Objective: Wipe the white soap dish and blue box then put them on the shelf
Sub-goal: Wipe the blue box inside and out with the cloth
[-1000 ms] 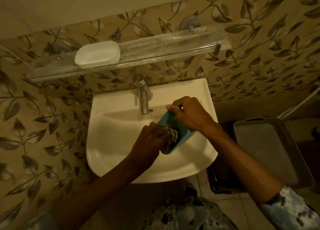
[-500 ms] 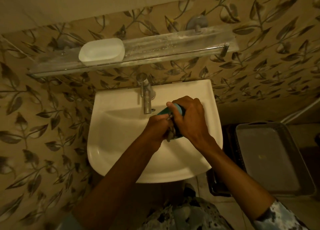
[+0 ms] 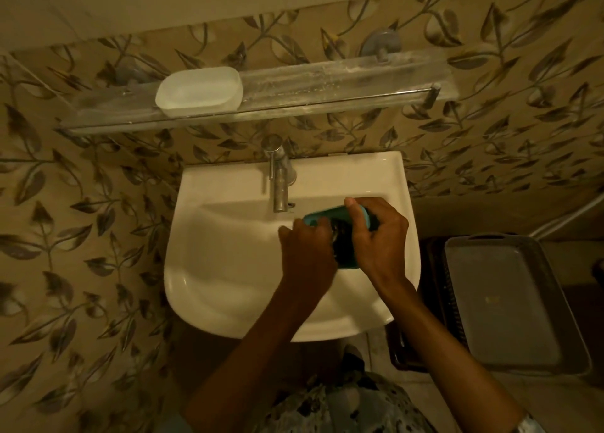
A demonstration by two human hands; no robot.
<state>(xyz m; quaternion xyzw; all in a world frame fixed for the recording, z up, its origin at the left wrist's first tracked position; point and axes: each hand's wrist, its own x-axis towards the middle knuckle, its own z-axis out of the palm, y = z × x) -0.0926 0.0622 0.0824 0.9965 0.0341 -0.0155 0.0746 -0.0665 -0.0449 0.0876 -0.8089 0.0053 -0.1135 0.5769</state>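
One blue box in two hands — one white soap dish shelved.

Both hands hide most of the blue box and its dark contents

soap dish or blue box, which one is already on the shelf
The white soap dish: it sits on the shelf, while the blue box is held over the sink.
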